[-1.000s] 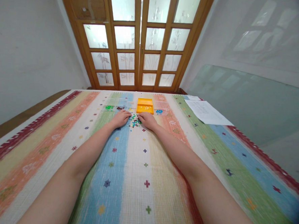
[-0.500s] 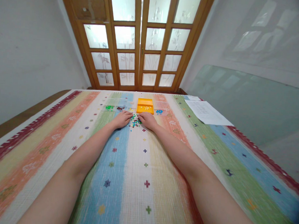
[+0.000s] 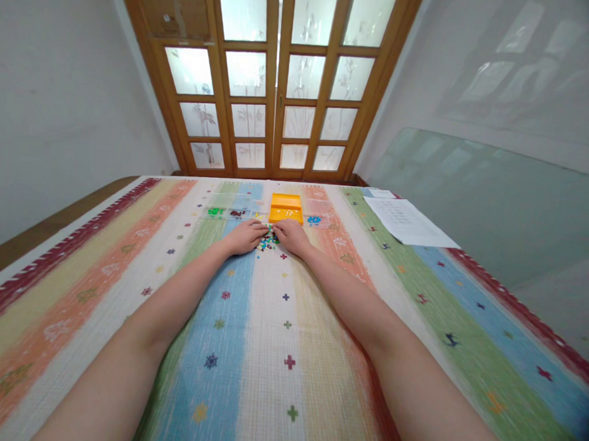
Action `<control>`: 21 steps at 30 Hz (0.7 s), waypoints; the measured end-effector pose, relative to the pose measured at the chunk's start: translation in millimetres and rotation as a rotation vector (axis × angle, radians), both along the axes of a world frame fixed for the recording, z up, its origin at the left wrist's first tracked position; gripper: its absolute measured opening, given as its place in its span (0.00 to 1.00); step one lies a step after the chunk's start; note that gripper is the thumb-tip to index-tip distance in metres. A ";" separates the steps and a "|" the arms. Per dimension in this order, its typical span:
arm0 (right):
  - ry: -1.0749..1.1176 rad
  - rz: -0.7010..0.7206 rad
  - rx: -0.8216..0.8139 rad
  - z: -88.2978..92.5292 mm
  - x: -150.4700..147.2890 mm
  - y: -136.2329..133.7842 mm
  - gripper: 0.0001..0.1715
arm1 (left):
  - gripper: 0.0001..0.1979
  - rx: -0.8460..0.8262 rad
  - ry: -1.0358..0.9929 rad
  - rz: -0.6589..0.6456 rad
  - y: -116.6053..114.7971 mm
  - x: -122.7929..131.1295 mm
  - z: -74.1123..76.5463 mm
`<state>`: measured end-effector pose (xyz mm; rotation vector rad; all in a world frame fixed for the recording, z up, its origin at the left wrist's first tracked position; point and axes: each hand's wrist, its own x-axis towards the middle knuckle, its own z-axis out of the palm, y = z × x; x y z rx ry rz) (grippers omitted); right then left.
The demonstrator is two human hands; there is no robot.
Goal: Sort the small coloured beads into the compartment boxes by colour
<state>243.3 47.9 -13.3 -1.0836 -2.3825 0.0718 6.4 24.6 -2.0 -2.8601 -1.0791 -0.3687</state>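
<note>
A small pile of mixed beads (image 3: pixel 268 241), blue, green, dark and pale, lies on the striped cloth. My left hand (image 3: pixel 247 235) rests at the pile's left side, fingers bent together over its far edge. From the right, my right hand (image 3: pixel 290 236) reaches the same edge, its fingers curled and close to the left fingertips. Whatever the fingertips pinch is too small to make out. Just beyond stands an open orange box (image 3: pixel 286 201) with some pale pieces inside.
Left of the box are clear containers with green beads (image 3: pixel 216 212), dark brown beads (image 3: pixel 237 214) and a few yellow beads (image 3: pixel 257 215). Blue beads (image 3: pixel 314 220) sit in one on the right. A printed paper sheet (image 3: pixel 409 221) lies at the table's right side.
My left hand has shifted slightly right, bringing its fingertips nearer to the right hand and over more of the pile's far edge. My right hand has barely moved.
</note>
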 end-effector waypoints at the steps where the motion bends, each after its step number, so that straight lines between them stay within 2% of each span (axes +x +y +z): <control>1: -0.003 -0.010 0.005 0.4 0.0 -0.1 0.17 | 0.22 0.008 0.000 -0.005 -0.3 0.3 0.4; 8: -0.014 0.000 0.050 1.8 0.7 -1.8 0.16 | 0.20 0.014 -0.070 0.070 5.4 -8.9 -7.1; 16: -0.033 0.178 0.102 -1.3 -2.8 -4.5 0.15 | 0.18 -0.024 -0.218 0.158 14.8 -17.8 -19.7; 21: -0.084 0.199 0.099 -6.4 -3.4 -0.3 0.17 | 0.17 -0.019 -0.266 0.184 19.3 -23.1 -24.4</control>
